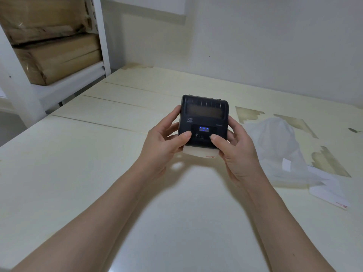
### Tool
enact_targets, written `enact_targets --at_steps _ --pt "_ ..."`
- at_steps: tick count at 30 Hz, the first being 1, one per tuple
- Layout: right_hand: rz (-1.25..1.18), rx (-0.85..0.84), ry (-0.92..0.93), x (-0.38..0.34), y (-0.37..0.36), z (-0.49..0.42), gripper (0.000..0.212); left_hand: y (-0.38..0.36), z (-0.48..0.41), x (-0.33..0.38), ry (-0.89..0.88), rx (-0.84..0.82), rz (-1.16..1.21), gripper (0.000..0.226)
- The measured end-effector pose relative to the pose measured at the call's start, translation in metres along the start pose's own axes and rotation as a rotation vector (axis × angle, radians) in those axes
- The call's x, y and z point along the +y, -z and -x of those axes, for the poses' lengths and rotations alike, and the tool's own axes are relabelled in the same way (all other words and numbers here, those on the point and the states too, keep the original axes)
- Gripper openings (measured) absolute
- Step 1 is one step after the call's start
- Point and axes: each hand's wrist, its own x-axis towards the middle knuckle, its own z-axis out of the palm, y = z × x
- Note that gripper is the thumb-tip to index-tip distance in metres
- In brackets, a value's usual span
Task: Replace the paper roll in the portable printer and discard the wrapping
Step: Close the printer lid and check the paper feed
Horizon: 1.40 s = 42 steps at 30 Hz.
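A dark portable printer [204, 116] with a lit blue display is held above the cream table [98, 154], lid closed. My left hand [165, 142] grips its left side with the thumb on the front panel. My right hand [233, 150] grips the right side, thumb next to the buttons. A strip of white paper [200, 153] with a red mark sticks out of the printer's near edge. A clear plastic wrapping [279, 152] lies crumpled on the table to the right, apart from both hands.
A loose white paper slip [330, 191] with a red mark lies at the right, partly under the wrapping. A white shelf [59, 83] with brown parcels [55, 55] stands at the back left. Worn patches mark the tabletop on the right.
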Motion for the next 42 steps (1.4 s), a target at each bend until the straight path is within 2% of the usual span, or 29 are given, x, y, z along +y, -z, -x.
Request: enact_targets --at_steps 22,24,32,37,42 --pt "0.022 -0.037 -0.008 0.000 0.000 0.000 0.055 0.002 -0.001 0.001 0.007 -0.010 0.061 0.070" --pt "0.054 -0.040 -0.010 0.000 -0.002 -0.001 0.053 0.003 -0.001 0.002 0.022 -0.001 0.097 0.070" --pt "0.149 0.081 -0.111 0.001 -0.006 0.000 0.065 0.008 -0.005 0.005 0.056 0.113 0.138 0.063" --pt "0.259 0.099 -0.208 -0.003 -0.011 0.003 0.062 0.013 -0.010 0.002 0.109 0.158 0.097 0.063" --pt "0.393 0.115 -0.210 -0.002 -0.011 0.005 0.059 0.012 -0.013 -0.003 0.148 0.158 -0.004 0.060"
